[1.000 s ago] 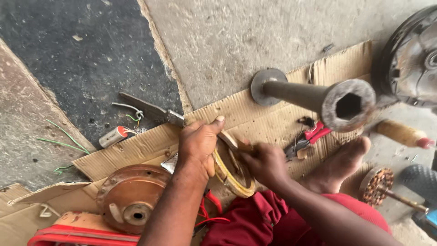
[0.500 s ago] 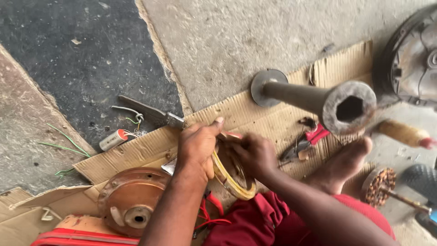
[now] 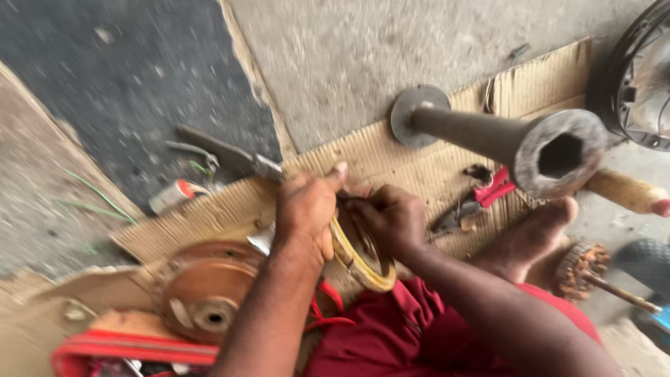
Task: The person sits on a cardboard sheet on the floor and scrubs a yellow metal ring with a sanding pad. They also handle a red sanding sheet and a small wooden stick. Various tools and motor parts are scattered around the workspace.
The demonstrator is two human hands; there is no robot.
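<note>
Left hand [image 3: 305,213] clenched over top edge of yellowish ring [image 3: 363,269], thumb sticking up. Right hand [image 3: 391,218] curled on ring's inner side, fingertips hidden, grip on it likely but exact hold not clear. Ring tilted between both hands, above red cloth [image 3: 391,328] and cardboard [image 3: 412,164]. Rusty round housing [image 3: 202,290] just left of left-hand fingers. Red-handled pliers [image 3: 474,199] near right-hand fingers, on right. Hollow metal pipe [image 3: 502,139] beyond, up right. Bare foot [image 3: 530,234] beside pliers.
</note>
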